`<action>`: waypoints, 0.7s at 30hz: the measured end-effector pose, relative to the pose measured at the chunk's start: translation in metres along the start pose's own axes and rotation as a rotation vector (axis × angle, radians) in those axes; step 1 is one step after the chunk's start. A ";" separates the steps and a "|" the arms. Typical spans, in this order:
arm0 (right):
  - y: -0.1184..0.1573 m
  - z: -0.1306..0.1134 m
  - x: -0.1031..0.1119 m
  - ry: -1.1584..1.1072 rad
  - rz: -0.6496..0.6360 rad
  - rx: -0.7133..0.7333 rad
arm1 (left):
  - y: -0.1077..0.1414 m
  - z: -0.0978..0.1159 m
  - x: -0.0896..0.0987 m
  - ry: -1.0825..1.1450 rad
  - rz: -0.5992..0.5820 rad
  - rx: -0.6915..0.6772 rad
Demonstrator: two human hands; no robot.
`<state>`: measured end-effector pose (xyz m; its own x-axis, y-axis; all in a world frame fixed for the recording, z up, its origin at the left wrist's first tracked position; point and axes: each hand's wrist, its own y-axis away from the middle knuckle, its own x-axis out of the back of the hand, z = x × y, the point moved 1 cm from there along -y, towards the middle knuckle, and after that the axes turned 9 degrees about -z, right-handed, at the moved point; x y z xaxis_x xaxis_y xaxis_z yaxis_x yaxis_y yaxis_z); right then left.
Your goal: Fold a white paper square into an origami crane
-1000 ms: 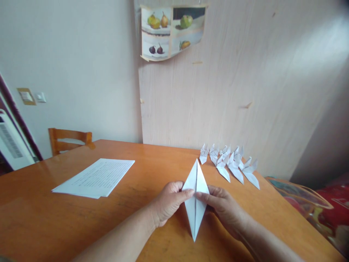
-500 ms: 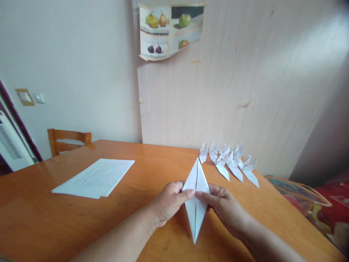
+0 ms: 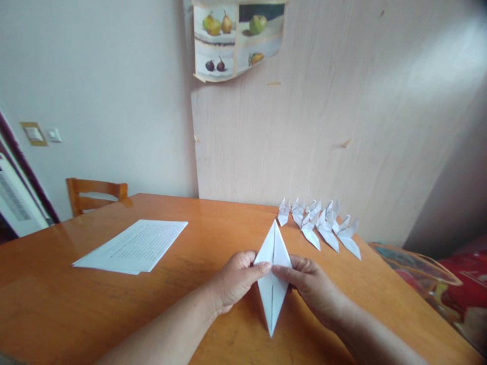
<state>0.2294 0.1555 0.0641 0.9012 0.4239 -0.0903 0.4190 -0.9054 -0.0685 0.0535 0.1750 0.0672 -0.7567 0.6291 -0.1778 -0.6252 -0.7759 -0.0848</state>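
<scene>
A white sheet folded into a long diamond, an origami paper (image 3: 273, 299), is held up over the table with one point away from me and one toward me. A slit runs down its middle. My left hand (image 3: 238, 279) pinches its left corner, thumb on top and fingers behind. From the right side my right hand (image 3: 310, 284) grips it the same way, and the two thumb tips nearly meet at the centre line. The fingers beneath the paper are mostly hidden. Beyond it, several folded paper cranes (image 3: 327, 230) stand in rows on the table.
A stack of printed sheets (image 3: 131, 247) lies on the left of the wooden table (image 3: 182, 309). A wooden chair (image 3: 97, 190) stands at the far left edge. Fruit pictures (image 3: 239, 40) hang on the board behind. Bags and red items (image 3: 449, 284) are beyond the right edge.
Almost nothing differs. Both hands keep the same hold on the folded paper, and the whole view has shifted very slightly.
</scene>
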 end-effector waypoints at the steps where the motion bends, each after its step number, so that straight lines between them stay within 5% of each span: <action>1: 0.000 0.000 0.000 0.000 0.004 -0.003 | 0.000 0.000 0.000 -0.001 0.001 0.002; 21: 0.000 0.004 0.001 -0.051 -0.024 -0.013 | -0.001 -0.003 0.002 0.021 0.022 0.025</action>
<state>0.2297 0.1561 0.0602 0.8840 0.4462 -0.1396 0.4425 -0.8949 -0.0582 0.0533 0.1774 0.0637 -0.7663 0.6105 -0.2002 -0.6132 -0.7880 -0.0557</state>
